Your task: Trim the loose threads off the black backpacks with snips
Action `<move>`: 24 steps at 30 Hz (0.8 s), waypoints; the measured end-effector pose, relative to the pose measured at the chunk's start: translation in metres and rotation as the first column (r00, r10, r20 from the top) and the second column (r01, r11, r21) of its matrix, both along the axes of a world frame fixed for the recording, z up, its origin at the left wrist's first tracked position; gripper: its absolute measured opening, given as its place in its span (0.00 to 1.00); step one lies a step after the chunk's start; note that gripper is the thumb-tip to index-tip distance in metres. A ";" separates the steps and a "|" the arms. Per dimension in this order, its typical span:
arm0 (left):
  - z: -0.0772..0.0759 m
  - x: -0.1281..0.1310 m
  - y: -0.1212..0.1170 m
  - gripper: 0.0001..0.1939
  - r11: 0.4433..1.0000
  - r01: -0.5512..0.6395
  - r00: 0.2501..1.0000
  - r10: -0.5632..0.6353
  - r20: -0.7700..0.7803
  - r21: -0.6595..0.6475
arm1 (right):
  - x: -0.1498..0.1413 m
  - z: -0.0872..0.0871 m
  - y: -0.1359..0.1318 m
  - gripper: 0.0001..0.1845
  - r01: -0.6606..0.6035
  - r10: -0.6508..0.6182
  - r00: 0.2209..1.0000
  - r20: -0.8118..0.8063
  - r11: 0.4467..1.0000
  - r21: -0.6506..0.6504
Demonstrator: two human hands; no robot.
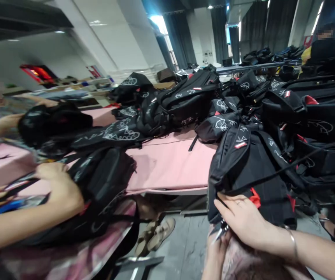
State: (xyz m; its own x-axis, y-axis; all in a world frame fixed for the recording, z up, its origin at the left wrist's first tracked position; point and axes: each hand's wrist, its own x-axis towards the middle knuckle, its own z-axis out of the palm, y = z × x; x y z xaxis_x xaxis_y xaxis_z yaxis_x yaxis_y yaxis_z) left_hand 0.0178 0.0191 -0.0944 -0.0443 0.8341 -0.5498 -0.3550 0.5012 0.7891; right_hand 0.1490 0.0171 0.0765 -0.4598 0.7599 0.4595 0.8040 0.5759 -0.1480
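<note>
A black backpack (251,167) with white line drawings and red tabs leans on the table edge and over my lap at the right. My right hand (240,216), with a ring and a bracelet, is closed on its lower left edge. Just below, my left hand (215,251) has its fingers curled close to the right one and partly hidden. Between the two hands shows a small metal tool (221,230) that looks like thread snips. Which hand holds it I cannot tell.
A pink-covered table (170,163) carries several piled black backpacks (185,97). At left, a co-worker's hand (58,181) works at another black backpack (103,175); a second person reaches from farther left. Sandalled feet (161,233) show under the table. Another person (325,54) stands at the back right.
</note>
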 end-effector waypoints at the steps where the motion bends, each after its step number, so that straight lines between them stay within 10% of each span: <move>1: -0.002 -0.013 0.001 0.09 0.998 -0.048 0.999 0.048 0.009 -0.030 | -0.010 -0.016 0.003 0.21 -0.016 0.022 0.997 0.073 0.997 -0.078; 8: 0.014 -0.098 -0.008 0.12 0.957 -0.286 0.953 0.289 0.092 -0.043 | -0.006 -0.077 0.001 0.20 -0.164 0.176 0.984 0.031 0.958 -0.237; 16: 0.031 -0.080 0.055 0.21 0.921 -0.209 0.942 0.280 -0.187 0.328 | 0.020 -0.066 -0.023 0.19 -0.269 0.135 0.932 -0.336 0.880 -0.392; 24: 0.046 -0.068 0.096 0.18 0.927 -0.017 0.960 0.120 -0.252 0.376 | 0.059 -0.091 -0.052 0.31 0.008 -0.144 0.957 -0.251 0.880 -0.475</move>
State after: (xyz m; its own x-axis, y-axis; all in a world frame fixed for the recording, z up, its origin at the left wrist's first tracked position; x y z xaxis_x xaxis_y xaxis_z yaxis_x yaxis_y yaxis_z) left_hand -0.0498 0.1147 -0.0480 -0.2099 0.9636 -0.1658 -0.1297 0.1406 0.9815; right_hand 0.2078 -0.0353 -0.0141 -0.3010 0.9430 0.1420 0.7316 0.3238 -0.5999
